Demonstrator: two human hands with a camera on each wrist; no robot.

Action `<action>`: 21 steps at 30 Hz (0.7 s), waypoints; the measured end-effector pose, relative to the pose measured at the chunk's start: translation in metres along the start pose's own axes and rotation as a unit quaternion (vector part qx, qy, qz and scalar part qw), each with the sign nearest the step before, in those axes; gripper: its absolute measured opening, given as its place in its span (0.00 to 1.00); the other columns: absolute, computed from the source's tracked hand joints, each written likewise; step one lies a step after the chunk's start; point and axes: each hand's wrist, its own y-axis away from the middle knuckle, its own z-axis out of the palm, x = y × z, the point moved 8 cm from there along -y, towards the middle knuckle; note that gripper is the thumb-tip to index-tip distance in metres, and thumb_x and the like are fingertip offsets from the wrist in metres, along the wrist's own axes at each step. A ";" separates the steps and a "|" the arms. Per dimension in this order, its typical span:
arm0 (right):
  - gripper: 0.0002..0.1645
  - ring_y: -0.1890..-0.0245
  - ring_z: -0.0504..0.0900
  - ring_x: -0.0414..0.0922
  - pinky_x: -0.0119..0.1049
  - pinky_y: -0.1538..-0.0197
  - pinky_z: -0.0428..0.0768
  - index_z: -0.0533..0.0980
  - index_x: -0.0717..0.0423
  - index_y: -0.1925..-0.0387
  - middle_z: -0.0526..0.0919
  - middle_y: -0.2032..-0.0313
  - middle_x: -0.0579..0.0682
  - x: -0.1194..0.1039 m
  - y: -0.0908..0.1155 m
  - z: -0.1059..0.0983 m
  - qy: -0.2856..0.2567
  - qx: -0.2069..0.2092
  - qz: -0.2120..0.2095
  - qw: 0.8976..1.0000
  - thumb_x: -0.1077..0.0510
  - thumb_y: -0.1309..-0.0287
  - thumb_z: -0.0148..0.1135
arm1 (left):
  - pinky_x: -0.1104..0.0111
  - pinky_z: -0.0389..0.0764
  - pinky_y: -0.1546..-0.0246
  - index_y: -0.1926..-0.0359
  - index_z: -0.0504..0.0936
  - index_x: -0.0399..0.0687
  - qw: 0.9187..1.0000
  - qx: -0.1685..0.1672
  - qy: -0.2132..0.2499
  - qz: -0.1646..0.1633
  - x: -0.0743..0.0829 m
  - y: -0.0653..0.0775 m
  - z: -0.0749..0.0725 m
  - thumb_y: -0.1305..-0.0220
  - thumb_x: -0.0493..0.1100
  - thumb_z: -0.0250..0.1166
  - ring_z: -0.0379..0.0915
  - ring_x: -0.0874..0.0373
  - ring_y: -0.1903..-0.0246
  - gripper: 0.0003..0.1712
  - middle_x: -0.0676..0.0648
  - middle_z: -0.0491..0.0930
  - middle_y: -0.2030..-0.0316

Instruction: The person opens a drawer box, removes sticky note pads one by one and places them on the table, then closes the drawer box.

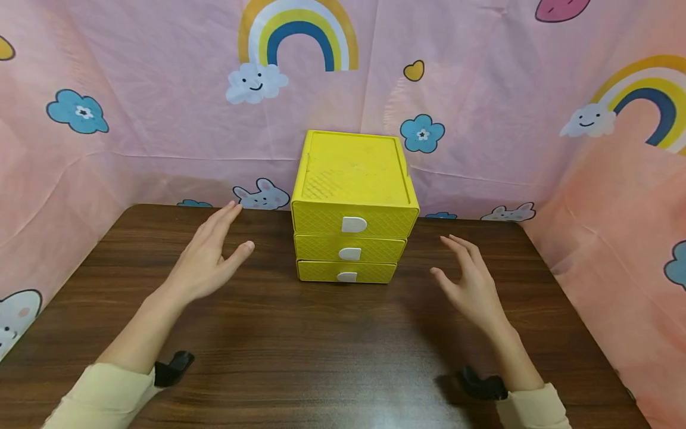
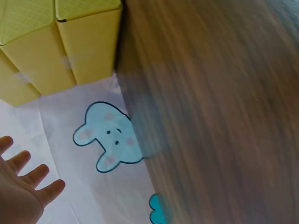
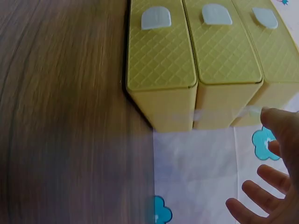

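A yellow three-drawer box point(image 1: 354, 173) stands at the back middle of the table, its drawers closed. Each drawer front carries a white tab handle point(image 1: 354, 224). My left hand point(image 1: 206, 259) hovers to the left of the box, apart from it, fingers straight and thumb spread. On the other side, my right hand point(image 1: 468, 286) is held in the air, its fingers loosely bent and touching nothing. In the left wrist view several fingertips point(image 2: 52, 190) show near the lower left. The right wrist view has the drawer fronts point(image 3: 161, 56) above my right hand.
The dark wooden table point(image 1: 321, 351) runs up to a pink cloth backdrop point(image 1: 177, 95) printed with rainbows, clouds, flowers and rabbits. Cloth also rises along the left and right sides. A black strap piece point(image 1: 174, 368) sits at my left cuff, another point(image 1: 482, 384) at my right.
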 end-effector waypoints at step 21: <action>0.30 0.54 0.74 0.47 0.40 0.56 0.74 0.73 0.55 0.46 0.74 0.50 0.54 -0.036 -0.019 0.006 -0.038 0.057 -0.038 0.997 0.63 0.54 0.69 | 0.43 0.54 0.39 0.29 0.48 0.58 0.997 0.015 0.074 0.023 0.035 -0.039 -0.010 0.34 0.55 0.51 0.48 0.46 0.33 0.37 0.47 0.50 0.31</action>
